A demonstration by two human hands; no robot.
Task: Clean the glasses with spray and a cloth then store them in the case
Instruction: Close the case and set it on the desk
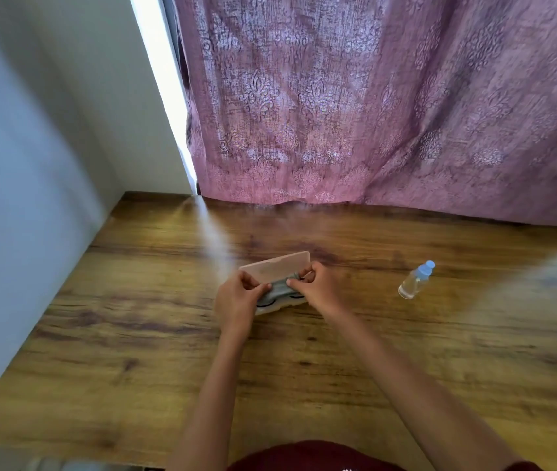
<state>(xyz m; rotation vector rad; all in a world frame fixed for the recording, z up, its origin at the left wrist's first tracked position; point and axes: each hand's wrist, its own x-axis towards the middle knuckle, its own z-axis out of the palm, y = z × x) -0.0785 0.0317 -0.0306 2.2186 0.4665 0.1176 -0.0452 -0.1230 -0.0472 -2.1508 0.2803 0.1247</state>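
Observation:
A pale pink glasses case [275,266] lies open in the middle of the wooden table [134,317], lid raised toward the curtain. A grey cloth [282,288] sits in the case's lower half, and a dark glasses frame [290,296] shows under it. My left hand [238,300] pinches the cloth's left end with thumb and fingers. Pinching the cloth's right end is my right hand [317,287]. A small clear spray bottle [416,279] with a blue cap lies on its side to the right, apart from both hands.
A pink patterned curtain [372,113] hangs along the table's far edge. A white wall [32,147] borders the table on the left. Bare wood lies around the case and toward the near edge.

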